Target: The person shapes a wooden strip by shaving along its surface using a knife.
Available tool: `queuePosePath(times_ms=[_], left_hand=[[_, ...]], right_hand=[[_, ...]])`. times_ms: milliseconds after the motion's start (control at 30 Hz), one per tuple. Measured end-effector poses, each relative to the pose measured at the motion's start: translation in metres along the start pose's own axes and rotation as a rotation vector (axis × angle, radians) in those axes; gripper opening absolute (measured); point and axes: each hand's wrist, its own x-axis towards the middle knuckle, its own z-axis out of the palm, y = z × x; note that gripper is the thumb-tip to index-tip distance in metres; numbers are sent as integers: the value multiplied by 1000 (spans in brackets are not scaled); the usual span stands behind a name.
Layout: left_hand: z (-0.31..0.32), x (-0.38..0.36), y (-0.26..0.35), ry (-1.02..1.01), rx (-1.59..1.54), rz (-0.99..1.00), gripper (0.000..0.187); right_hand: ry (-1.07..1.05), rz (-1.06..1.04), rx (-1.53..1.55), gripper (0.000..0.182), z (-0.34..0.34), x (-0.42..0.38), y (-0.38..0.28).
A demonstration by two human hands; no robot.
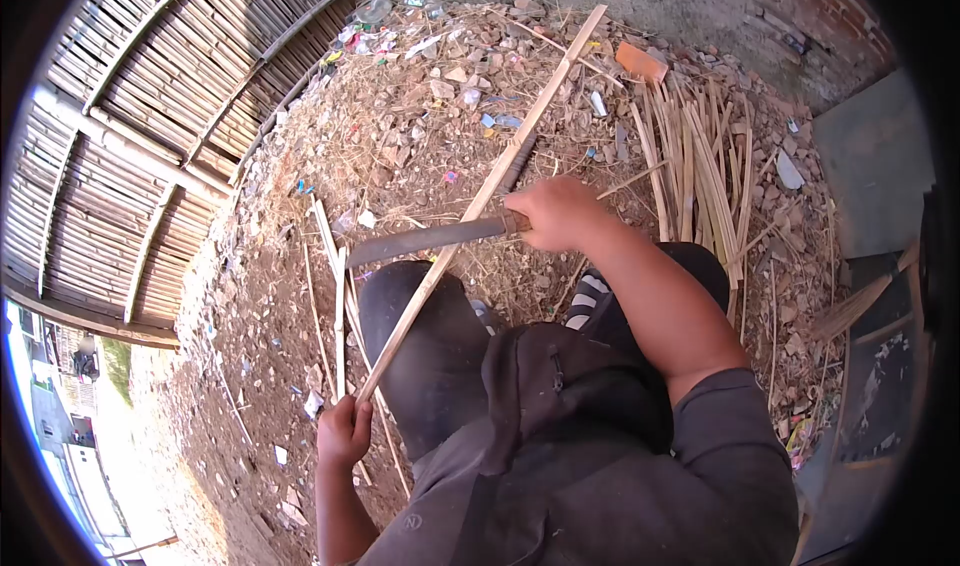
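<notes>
My left hand [345, 431] is closed around the near end of a long, pale bamboo strip [415, 306]. The strip slants away from me, past my left knee, toward the rubble at the back. In my right hand [560, 213] is the handle of a machete [420, 240], fingers wrapped round it. Its dark blade points left and crosses the strip just beyond my knees. A dark, ridged rod [517, 163] shows partly from beneath the strip, close to my right hand.
Many split bamboo strips [700, 166] lie in a pile at the right. Thinner strips [338, 316] lie left of my knee. Stones and litter cover the ground. A bamboo-slat wall [170, 96] stands left, a brick wall [700, 11] behind, and a grey panel [870, 156] right.
</notes>
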Motion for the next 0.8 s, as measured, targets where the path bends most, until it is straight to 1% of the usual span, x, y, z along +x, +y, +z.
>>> queuePosePath(times_ms=[33,100,133,200,233,333,433,467,567,600,700,733,800], left_hand=[[1,1,-3,-2,-15,-1,39],[6,-11,-28,28,13,-1,38],[8,-19,-36,44,26,-1,38],[0,-19,-26,64,73,16,37],[-6,-22,-21,66,97,16,37],[-8,-25,-25,48,80,-15,37],[0,-25,-31,33,42,-6,38],[3,-24,-32,31,32,-4,38],[7,-32,-48,37,109,14,38],[4,-37,-48,24,128,-15,38],[-9,-32,-38,16,154,-47,37],[-13,-31,-38,12,142,-45,37],[-11,-30,-46,34,125,8,35]], right_hand=[[24,-12,7,16,1,-1,2],[71,-41,23,16,0,1,16],[62,168,179,18,13,9,43],[134,331,234,18,15,10,70],[159,415,266,18,15,10,71],[271,264,160,16,25,9,65],[81,135,97,17,7,1,27],[106,21,78,17,7,-1,23],[141,30,52,16,6,-1,39],[174,200,198,16,16,6,64],[159,401,272,17,8,7,77],[157,410,196,26,3,5,70],[157,294,197,26,7,3,58]])
